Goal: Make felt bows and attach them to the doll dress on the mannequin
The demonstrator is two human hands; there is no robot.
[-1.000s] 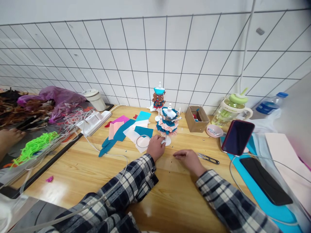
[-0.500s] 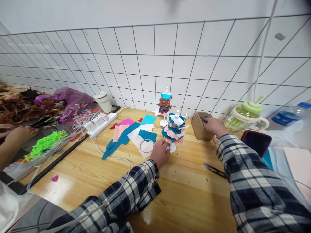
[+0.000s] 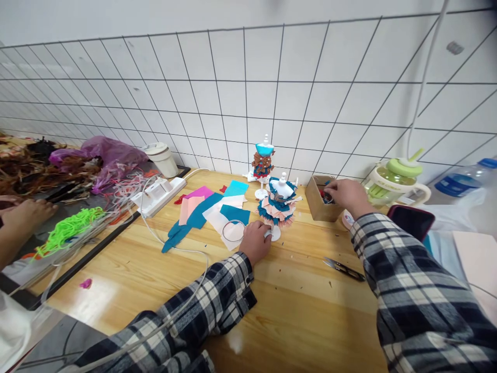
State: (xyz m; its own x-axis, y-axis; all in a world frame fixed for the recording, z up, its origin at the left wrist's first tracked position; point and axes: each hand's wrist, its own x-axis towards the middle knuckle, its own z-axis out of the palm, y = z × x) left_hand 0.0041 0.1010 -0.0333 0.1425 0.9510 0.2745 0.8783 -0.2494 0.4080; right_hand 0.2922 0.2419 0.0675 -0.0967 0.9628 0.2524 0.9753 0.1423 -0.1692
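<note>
The front doll stand (image 3: 282, 187) is wearing lots of teal & pink frills (image 3: 276, 210), so that part is looking mostly done, I think. Its white chest is showing w/o frills, so maybe that bit is still waiting. The back doll stand (image 3: 264, 163) is wearing a blue top & brown frills, so it's looking more done. Flat scraps, e.g. the teal scrap (image 3: 199, 213), are lying to the left, not on a doll.

The front stand is standing up near the mid of the table (image 3: 155, 290). The L hand (image 3: 255, 242) is touching its round white base (image 3: 276, 234) w/ fingers curling in narrow; can't tell if they're pinching it. The R hand (image 3: 349, 195) is dipping its fingers, all bunched up narrow, in the brown box (image 3: 324, 211); can't tell if it's holding anything.

In the 1st pic, the R hand was low by the snips (image 3: 345, 270); now it's reaching in the box. The L hand is staying by the base. Red & blue bits are showing more in the box vs. the 2nd pic.
</note>
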